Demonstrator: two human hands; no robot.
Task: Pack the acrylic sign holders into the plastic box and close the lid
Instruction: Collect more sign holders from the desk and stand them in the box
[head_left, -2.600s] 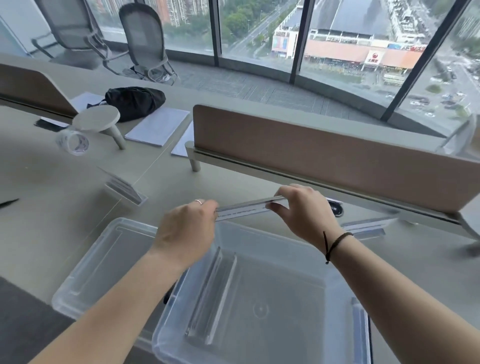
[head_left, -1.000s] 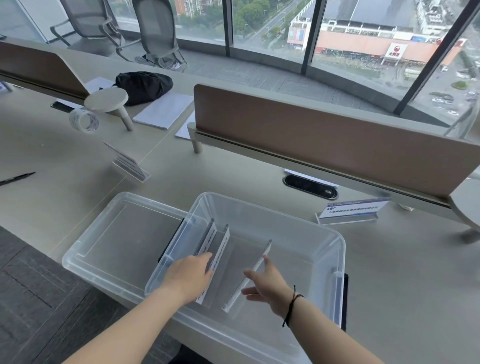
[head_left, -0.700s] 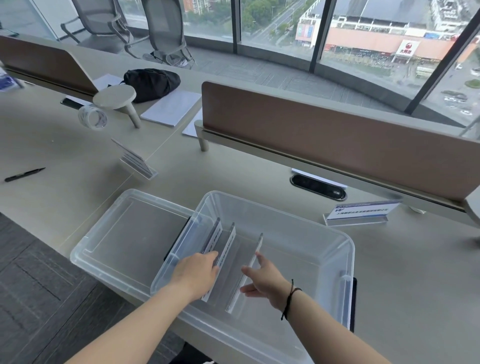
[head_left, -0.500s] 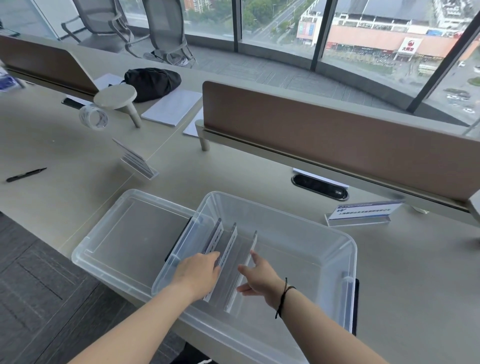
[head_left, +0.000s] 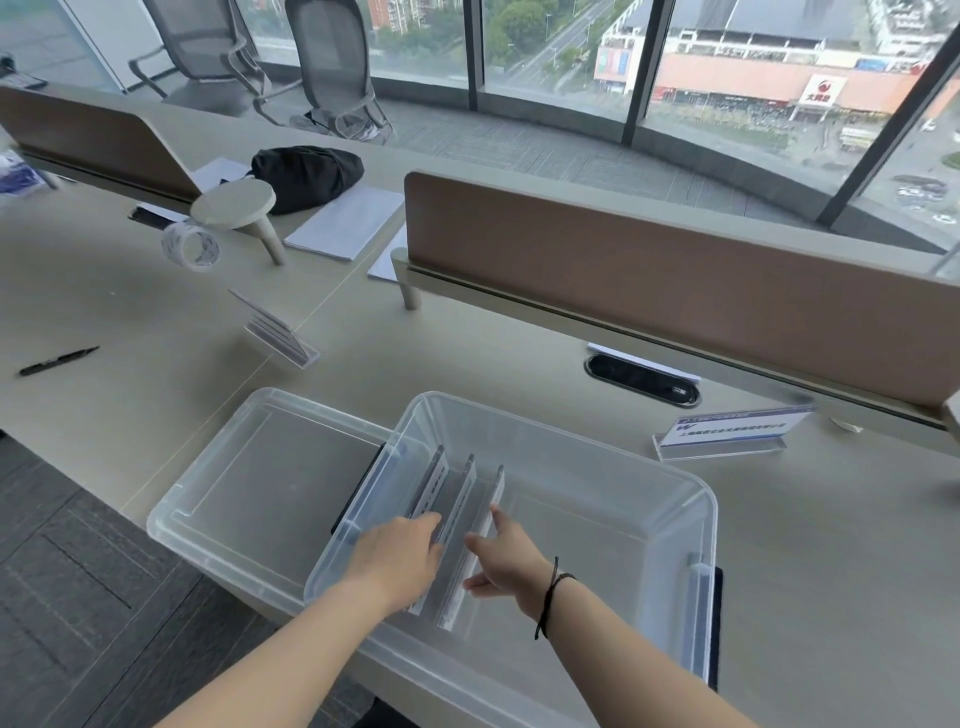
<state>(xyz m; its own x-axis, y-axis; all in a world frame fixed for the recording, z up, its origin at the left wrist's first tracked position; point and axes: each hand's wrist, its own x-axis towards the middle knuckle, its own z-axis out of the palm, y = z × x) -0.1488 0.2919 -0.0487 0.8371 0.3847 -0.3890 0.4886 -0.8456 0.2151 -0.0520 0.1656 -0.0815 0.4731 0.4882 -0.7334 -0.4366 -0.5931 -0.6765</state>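
Three holders stand on edge inside the box. Left hand, loosely open, rests on the 9 o'clock pair; right hand, open, touches the third.

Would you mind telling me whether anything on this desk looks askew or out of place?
Nothing looks spilled or damaged. Two sign holders are still outside the plastic box: one stands to its right, another sits behind the lid, turned at an angle. The roll of tape lies on its side.
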